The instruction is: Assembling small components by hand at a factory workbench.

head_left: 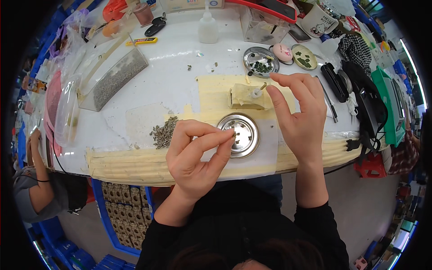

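Note:
My left hand [195, 155] is closed in a pinch above a round metal dish [255, 143]. A small dark piece [234, 134] shows at its fingertips, too tiny to name its kind. A few similar dark bits lie in the dish. Up and to the right, my right hand [300, 110] is raised with thumb and forefinger apart, and nothing shows between them. Close to that thumb, a white nozzle [256, 93] with a thin brownish tip sticks out of a block wrapped in cream tape [240, 100]. A heap of small grey parts [164, 133] lies left of the dish.
Behind stand a white squeeze bottle [208, 29], a metal dish of dark green pieces [260, 63] and a clear box [263, 27]. A clear tray of grey granules [114, 81] leans at left. Cream tape [130, 164] covers the table's front edge. Another person's arm [38, 157] is far left.

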The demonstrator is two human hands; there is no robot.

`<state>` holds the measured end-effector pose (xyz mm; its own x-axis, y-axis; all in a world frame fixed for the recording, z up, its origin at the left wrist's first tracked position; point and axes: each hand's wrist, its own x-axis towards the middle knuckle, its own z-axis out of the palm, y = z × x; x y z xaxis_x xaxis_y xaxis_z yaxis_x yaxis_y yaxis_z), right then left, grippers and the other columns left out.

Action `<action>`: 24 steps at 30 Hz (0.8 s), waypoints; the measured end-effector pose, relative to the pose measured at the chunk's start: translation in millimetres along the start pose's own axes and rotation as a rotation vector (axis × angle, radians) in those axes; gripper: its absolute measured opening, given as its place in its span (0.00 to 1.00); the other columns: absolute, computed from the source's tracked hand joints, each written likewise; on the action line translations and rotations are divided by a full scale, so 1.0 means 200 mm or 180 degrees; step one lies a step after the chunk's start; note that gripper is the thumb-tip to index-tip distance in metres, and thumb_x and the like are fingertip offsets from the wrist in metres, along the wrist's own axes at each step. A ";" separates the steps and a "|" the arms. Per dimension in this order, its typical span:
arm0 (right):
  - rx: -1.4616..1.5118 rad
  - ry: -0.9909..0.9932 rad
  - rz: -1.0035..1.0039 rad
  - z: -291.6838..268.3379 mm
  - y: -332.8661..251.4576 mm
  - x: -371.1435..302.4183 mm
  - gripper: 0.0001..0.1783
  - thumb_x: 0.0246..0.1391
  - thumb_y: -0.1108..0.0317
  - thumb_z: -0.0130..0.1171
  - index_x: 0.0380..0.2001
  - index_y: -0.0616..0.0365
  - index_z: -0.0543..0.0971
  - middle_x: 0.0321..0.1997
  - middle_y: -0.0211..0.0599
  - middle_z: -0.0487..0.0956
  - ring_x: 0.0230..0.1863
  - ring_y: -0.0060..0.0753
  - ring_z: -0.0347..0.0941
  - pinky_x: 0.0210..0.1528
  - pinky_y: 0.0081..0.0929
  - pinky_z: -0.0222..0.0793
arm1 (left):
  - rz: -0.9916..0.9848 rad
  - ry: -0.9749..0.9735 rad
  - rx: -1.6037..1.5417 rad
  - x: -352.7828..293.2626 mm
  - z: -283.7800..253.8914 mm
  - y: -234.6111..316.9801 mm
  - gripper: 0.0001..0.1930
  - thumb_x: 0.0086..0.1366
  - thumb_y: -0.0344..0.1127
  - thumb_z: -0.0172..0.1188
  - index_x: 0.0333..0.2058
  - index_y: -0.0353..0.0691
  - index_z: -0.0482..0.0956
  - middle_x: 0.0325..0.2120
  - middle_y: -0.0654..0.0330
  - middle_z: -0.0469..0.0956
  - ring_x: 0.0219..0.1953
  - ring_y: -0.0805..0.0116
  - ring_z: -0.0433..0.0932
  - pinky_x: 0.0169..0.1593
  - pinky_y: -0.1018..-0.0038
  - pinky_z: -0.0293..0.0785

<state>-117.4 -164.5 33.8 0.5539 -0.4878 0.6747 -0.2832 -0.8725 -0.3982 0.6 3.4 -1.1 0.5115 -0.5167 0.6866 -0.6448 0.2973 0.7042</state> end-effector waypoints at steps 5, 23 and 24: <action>0.0323 -0.0143 0.0102 0.04 0.02 0.00 0.07 0.49 0.72 0.68 0.34 0.58 0.83 0.32 0.34 0.78 0.36 0.38 0.71 0.38 0.32 0.67 | -0.0027 -0.0009 -0.0022 0.00 0.00 0.00 0.12 0.50 0.19 0.72 0.35 0.35 0.86 0.31 0.59 0.78 0.32 0.69 0.75 0.34 0.77 0.70; 0.3511 -0.0579 0.0977 0.00 -0.22 -0.15 0.11 0.72 0.66 0.42 0.44 0.65 0.67 0.41 0.46 0.77 0.43 0.40 0.82 0.47 0.32 0.81 | -0.0084 -0.0080 -0.0061 0.00 -0.01 0.00 0.13 0.49 0.20 0.72 0.36 0.36 0.86 0.31 0.60 0.78 0.33 0.68 0.75 0.35 0.76 0.69; 0.3519 -0.0580 0.0986 0.00 -0.22 -0.15 0.11 0.72 0.66 0.42 0.44 0.65 0.67 0.41 0.46 0.77 0.43 0.40 0.82 0.47 0.31 0.81 | -0.0074 -0.0080 -0.0061 0.00 -0.01 0.00 0.13 0.49 0.20 0.72 0.36 0.36 0.87 0.31 0.60 0.78 0.33 0.68 0.75 0.35 0.76 0.69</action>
<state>-121.0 -112.0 31.0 0.7104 -0.5859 0.3900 0.3619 -0.1712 -0.9164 1.4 4.8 -1.2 0.5117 -0.5437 0.6652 -0.6217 0.3000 0.7235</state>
